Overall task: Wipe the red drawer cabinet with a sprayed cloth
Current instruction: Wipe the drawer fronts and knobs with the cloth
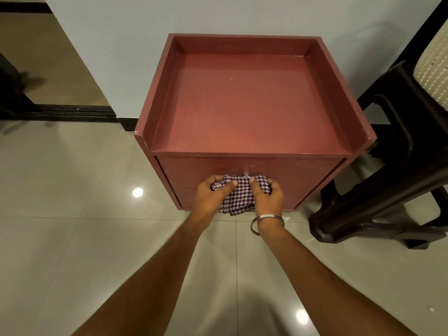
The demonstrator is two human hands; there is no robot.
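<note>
The red drawer cabinet point(244, 103) stands against a white wall, its recessed top tray bare and its drawer fronts facing me. A maroon-and-white checked cloth point(241, 195) is bunched in front of the upper drawer, close to a small handle. My left hand point(213, 194) grips the cloth's left part with curled fingers. My right hand point(266, 197), with a metal bangle on the wrist, grips its right part. Whether the cloth touches the drawer front I cannot tell. No spray bottle is in view.
A dark brown plastic stool or chair point(397, 151) stands close to the cabinet's right side, with a cream woven cushion point(434, 61) above it. Glossy beige floor tiles point(72, 238) spread in front and to the left. A doorway with a dark sill point(72, 115) lies at left.
</note>
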